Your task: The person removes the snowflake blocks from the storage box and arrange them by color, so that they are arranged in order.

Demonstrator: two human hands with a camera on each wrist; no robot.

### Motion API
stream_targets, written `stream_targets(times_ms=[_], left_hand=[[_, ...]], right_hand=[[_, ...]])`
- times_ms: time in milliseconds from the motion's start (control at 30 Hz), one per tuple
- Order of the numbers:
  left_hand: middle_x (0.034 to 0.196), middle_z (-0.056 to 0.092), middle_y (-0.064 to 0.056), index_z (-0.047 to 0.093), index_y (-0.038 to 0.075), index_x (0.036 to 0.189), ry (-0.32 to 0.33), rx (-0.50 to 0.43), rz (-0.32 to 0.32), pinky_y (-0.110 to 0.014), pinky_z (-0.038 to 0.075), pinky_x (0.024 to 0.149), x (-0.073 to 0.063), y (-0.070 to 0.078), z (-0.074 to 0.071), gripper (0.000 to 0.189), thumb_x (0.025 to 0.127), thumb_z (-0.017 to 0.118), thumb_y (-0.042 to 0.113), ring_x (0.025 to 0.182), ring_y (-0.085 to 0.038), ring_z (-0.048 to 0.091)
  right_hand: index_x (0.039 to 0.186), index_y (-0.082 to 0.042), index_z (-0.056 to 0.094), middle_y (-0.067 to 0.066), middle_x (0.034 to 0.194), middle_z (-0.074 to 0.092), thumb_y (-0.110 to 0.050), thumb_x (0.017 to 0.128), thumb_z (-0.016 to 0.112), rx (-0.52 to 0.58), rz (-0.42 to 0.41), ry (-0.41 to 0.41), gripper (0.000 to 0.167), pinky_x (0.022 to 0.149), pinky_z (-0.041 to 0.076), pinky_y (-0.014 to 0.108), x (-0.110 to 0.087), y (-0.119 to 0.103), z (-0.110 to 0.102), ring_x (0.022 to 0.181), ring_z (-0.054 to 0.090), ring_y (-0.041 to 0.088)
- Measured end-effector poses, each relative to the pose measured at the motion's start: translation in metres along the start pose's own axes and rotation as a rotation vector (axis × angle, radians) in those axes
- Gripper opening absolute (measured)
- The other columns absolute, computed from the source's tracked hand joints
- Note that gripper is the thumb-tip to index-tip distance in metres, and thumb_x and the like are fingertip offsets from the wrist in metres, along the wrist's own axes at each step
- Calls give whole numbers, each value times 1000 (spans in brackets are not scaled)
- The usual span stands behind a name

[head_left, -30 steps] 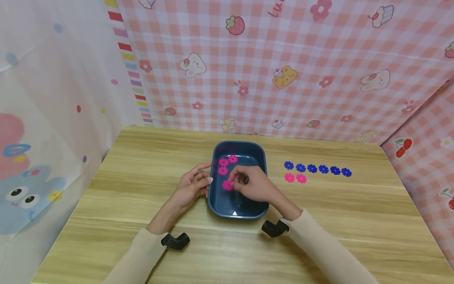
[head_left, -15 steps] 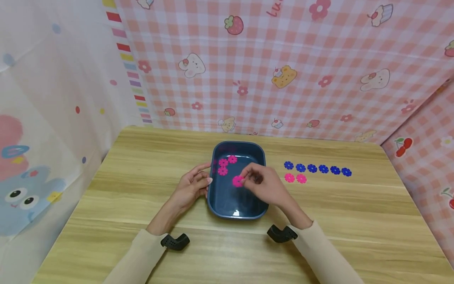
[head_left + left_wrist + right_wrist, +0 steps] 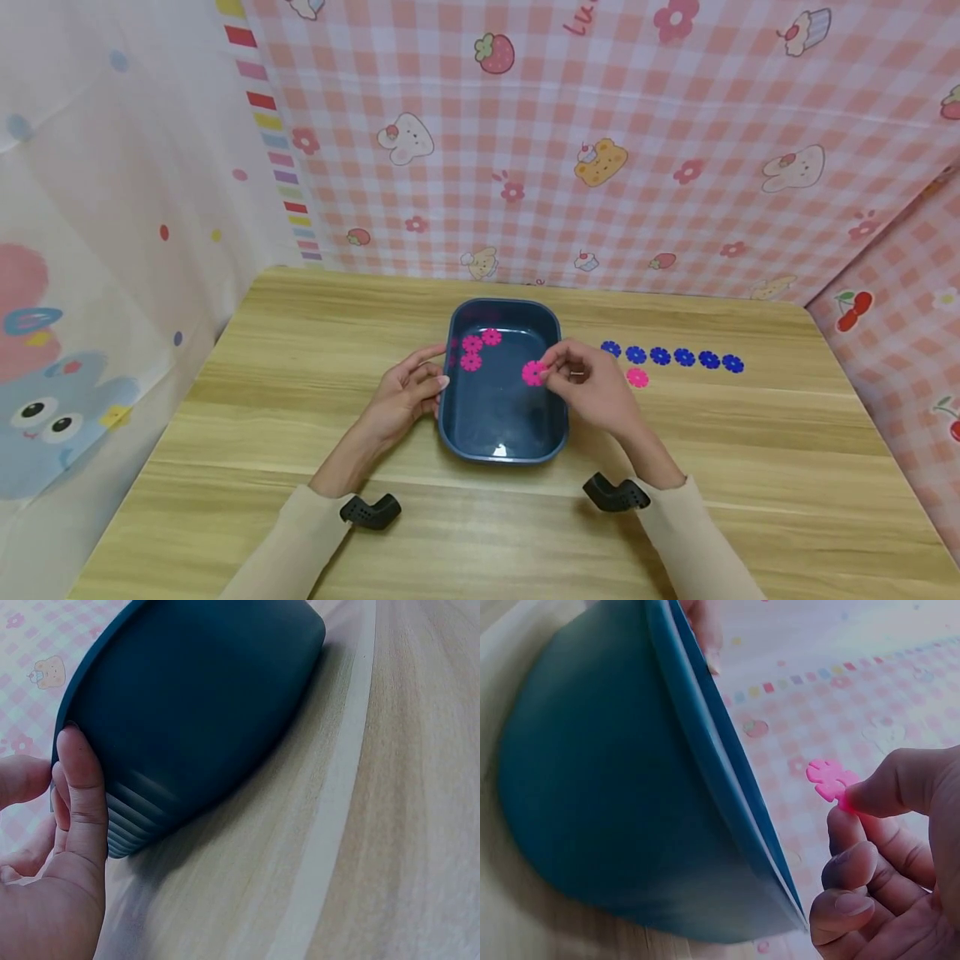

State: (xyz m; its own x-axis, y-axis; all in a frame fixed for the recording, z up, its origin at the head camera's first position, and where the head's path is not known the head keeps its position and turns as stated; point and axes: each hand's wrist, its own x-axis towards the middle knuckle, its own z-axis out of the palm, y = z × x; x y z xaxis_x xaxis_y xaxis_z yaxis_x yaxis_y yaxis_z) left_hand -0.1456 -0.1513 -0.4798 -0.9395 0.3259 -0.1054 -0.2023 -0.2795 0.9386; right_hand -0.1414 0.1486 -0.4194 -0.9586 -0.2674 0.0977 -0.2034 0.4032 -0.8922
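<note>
A dark blue plastic basin (image 3: 502,417) stands on the wooden table. Over its right side my right hand (image 3: 596,392) pinches a pink flower-shaped plastic disc (image 3: 534,373) between thumb and forefinger. The right wrist view shows this disc (image 3: 829,780) just beyond the basin's rim, with the other fingers curled below. Several pink discs (image 3: 471,362) lie inside the basin, towards its upper left. My left hand (image 3: 401,392) rests against the outside of the basin's left wall. In the left wrist view its thumb (image 3: 82,780) touches the wall near the rim.
Right of the basin, a row of blue flower-shaped discs (image 3: 660,356) lies on the table (image 3: 750,467). Below that row one pink disc (image 3: 637,377) shows; my right hand covers the spot beside it. A checked pink cloth (image 3: 465,192) hangs behind the table.
My right hand has moved right and slightly up across the basin, carrying the pinched pink disc. It now hides one of the pink discs on the table. My left hand stays in place.
</note>
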Motion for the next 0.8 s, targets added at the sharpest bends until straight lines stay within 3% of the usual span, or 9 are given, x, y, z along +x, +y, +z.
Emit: stream_targets(times_ms=[467,800], left_hand=[[97,60,2,37,3,155,2,-5,-5,-21,53,59,0,0,0,58,101,56,-3,72,-9,58],[98,60,1,37,3,155,4,-13,-8,-21,53,58,0,0,1,58,101,56,-3,72,-9,59]], right_hand=[[105,-5,70,11,92,69,-10,94,71,-29,49,132,12,69,54,23,-7,19,-38,80,63,17],[111,-5,68,6,95,66,-16,97,69,-42,132,175,18,59,51,24,-11,43,-61,77,62,18]])
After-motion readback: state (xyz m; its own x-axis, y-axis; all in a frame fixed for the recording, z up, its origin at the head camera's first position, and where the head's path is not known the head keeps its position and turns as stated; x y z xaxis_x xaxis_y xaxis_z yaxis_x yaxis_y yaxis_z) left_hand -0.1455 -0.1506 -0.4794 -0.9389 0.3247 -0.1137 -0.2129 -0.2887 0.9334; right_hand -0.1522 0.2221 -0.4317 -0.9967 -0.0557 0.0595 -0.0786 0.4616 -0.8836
